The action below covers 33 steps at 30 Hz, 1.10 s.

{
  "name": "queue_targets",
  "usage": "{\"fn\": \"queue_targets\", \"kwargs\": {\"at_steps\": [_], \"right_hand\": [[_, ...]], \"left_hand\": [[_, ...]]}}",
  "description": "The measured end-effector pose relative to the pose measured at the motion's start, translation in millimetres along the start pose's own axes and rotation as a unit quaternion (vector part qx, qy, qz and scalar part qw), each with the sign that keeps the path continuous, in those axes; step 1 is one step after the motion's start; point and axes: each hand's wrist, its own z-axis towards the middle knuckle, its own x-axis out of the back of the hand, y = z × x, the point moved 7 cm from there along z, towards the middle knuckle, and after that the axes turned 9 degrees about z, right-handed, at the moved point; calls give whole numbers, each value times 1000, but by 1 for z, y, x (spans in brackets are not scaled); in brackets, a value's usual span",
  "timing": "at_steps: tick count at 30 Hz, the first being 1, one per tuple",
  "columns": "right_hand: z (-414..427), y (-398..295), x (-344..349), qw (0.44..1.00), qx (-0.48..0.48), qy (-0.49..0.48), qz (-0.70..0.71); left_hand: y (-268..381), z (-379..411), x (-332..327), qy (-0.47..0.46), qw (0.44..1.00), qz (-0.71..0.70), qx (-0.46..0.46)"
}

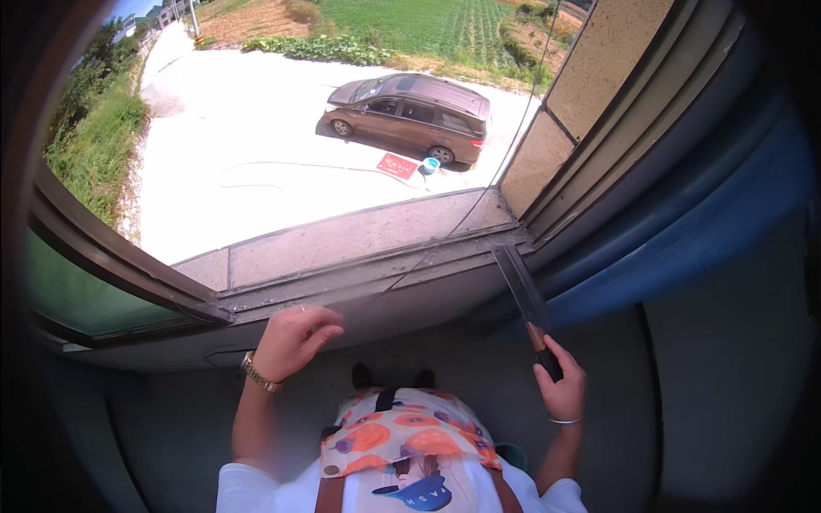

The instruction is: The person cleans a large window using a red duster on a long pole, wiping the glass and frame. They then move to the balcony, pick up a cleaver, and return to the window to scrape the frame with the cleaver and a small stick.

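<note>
My right hand [563, 381] is closed round the dark handle of a long tool [521, 282] with a flat dark blade or head; its exact kind is hard to tell. The tool's far end lies at the right end of the window sill track [385, 269], near the frame corner. At the track's left part, my left hand [301, 340] hangs just on the room side, fingers loosely curled, holding nothing visible. Dirt and small debris lie in the metal track. A thin dark cord [471, 208] runs down slantwise across the opening and sill.
A blue curtain [680, 237] hangs at the right, close to the tool. A sliding window sash [128, 269] stands at the left. Beyond the stone outer ledge [359, 247], far below, are a brown car [410, 115], a blue bucket [431, 165] and a red mat [397, 165].
</note>
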Motion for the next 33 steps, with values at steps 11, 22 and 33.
{"fn": "queue_targets", "kwargs": {"at_steps": [11, 22, 33], "right_hand": [[-84, 55, -5, 918, -186, 83, 340], [-115, 90, 35, 911, -221, 141, 319], [-97, 101, 52, 933, -216, 86, 276]], "left_hand": [[132, 232, -114, 65, 954, 42, -291], [144, 299, -188, 31, 971, 102, -213], [134, 287, -192, 45, 981, 91, -167]]}}
